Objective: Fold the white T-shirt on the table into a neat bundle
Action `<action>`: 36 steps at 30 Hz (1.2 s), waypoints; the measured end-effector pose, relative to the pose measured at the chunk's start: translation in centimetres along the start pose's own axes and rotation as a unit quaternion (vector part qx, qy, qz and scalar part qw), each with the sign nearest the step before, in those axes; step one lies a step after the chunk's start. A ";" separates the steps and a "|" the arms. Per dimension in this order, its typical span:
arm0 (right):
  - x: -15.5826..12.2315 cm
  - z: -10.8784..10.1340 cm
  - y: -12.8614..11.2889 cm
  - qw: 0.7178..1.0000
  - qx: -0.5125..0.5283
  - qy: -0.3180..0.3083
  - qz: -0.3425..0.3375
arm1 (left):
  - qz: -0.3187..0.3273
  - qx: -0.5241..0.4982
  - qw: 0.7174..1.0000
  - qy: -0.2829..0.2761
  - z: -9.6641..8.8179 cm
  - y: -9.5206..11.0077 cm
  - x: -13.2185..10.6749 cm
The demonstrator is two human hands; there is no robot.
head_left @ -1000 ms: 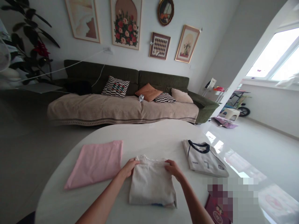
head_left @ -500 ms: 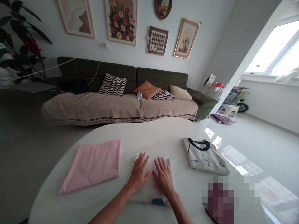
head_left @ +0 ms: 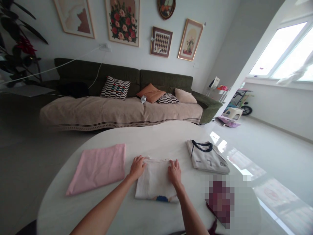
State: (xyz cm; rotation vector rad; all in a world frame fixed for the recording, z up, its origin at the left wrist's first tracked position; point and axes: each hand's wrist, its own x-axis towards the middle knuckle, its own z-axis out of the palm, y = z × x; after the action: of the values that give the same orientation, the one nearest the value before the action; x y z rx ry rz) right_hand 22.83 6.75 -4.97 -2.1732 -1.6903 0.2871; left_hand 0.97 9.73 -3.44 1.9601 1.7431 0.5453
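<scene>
A white folded garment [head_left: 156, 179] lies flat on the table before me, with a blue print along its near edge. My left hand [head_left: 137, 167] is closed at its far left corner, fingers bent over the cloth. At the far right corner, my right hand [head_left: 174, 171] is closed on the edge with curled fingers. Left of it lies a folded pink cloth [head_left: 99, 168], apart from my left hand. A folded white jersey [head_left: 207, 156] with a dark collar and a number 7 rests to the far right.
All this lies on a white table [head_left: 117, 212] with a curved edge. A dark red item [head_left: 220, 199], partly pixelated, is at the right. Beyond the table stands a green sofa [head_left: 166, 78] with a beige cover and several cushions.
My hands have moved apart, from lying flat on the middle of the white garment to its two far corners, with fingers now bent. The view has shifted slightly.
</scene>
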 end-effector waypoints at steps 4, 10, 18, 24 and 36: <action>2.0 -1.1 0.0 0.999 0.033 -0.017 0.006 | -0.056 -0.046 0.997 -0.027 -0.5 0.6 1.7; 3.6 -4.5 -0.2 0.995 0.087 -0.038 -0.043 | -0.084 -0.118 0.987 -0.062 -2.9 1.7 2.0; 2.1 -12.3 1.1 0.970 0.161 0.098 -0.151 | 0.089 -0.204 0.975 0.028 -9.3 6.0 -2.2; -3.7 -10.1 4.6 0.973 0.141 0.094 -0.156 | 0.175 -0.140 0.970 -0.093 -7.4 5.5 -10.0; -14.2 1.2 -6.8 0.961 0.045 -0.055 -0.267 | 0.103 0.036 0.993 -0.046 -1.1 2.4 -2.8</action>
State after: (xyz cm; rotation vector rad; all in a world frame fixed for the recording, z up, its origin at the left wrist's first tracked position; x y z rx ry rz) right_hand 12.65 -5.31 -4.18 -1.5789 -2.1950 0.3271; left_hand 1.94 6.83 -1.17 2.1952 1.5334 0.4595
